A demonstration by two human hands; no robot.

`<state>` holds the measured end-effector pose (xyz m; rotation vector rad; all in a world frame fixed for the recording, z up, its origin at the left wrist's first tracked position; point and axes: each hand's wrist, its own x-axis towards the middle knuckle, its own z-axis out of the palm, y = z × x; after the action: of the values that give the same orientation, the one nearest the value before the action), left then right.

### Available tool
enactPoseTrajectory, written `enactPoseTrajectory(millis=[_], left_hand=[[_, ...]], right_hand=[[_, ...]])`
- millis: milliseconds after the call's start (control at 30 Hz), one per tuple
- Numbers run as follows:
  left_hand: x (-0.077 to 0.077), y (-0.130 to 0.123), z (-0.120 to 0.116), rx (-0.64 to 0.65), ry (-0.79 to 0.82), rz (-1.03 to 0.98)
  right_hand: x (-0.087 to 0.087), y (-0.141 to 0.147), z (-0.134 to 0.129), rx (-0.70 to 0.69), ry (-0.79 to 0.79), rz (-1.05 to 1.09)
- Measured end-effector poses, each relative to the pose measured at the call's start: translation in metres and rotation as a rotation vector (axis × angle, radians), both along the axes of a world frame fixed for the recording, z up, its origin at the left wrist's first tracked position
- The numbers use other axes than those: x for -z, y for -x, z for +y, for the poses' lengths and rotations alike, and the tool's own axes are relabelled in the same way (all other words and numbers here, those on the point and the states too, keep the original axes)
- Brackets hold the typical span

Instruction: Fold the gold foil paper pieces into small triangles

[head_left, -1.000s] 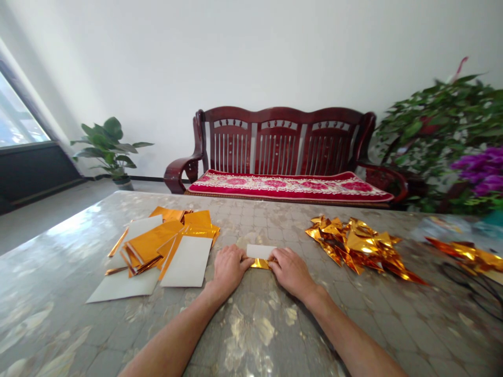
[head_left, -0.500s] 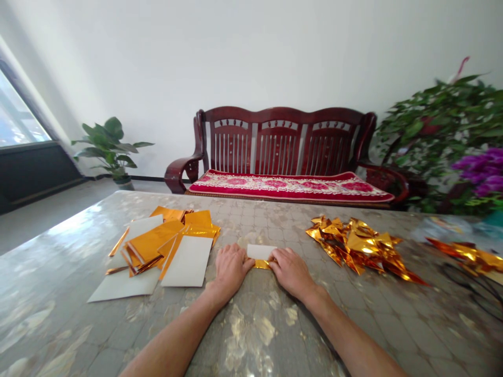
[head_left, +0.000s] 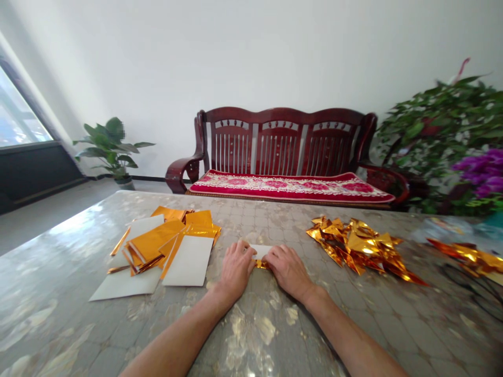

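Observation:
Between my hands lies a small sheet of gold foil paper (head_left: 260,252), its white back facing up and a gold strip folded over along the near edge. My left hand (head_left: 237,266) grips its left side, fingers bent over the paper. On the right side, my right hand (head_left: 287,268) holds the sheet with curled fingers that cover part of the gold fold. To the left lie loose gold and white foil sheets (head_left: 187,262), stacked unevenly. A heap of folded shiny gold foil pieces (head_left: 359,243) sits to the right.
The table (head_left: 251,335) has a patterned, glossy cover. At its right edge are more gold foil (head_left: 467,254), clear plastic (head_left: 444,229) and a dark cord (head_left: 471,285). Beyond stands a red wooden bench (head_left: 277,141), with potted plants (head_left: 112,146) on either side.
Both hands have moved inward, closer together over the sheet. The fingers have shifted forward onto the paper, and less of the gold strip shows between them.

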<state>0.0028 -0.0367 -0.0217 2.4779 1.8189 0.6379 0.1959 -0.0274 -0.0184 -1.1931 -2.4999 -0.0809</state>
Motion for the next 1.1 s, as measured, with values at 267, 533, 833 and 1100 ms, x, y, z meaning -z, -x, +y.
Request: enactPoseTrajectory(millis=[267,533,833,1100], left_hand=[[0.002,-0.01,-0.015,0.187,0.102,0.205],[0.006,-0.013,-0.035,0.17,0.077,0.309],[0.012,-0.009,-0.044,0.157,0.019,0.271],[0.002,-0.003,-0.026,0.005,0.02,0.19]], right_hand=[[0.002,-0.005,0.004,-0.171,-0.007,-0.021],[0.006,-0.029,0.009,-0.21,0.002,0.052],[0.008,-0.034,0.01,-0.171,-0.028,0.097],[0.003,-0.011,-0.007,-0.268,-0.009,0.025]])
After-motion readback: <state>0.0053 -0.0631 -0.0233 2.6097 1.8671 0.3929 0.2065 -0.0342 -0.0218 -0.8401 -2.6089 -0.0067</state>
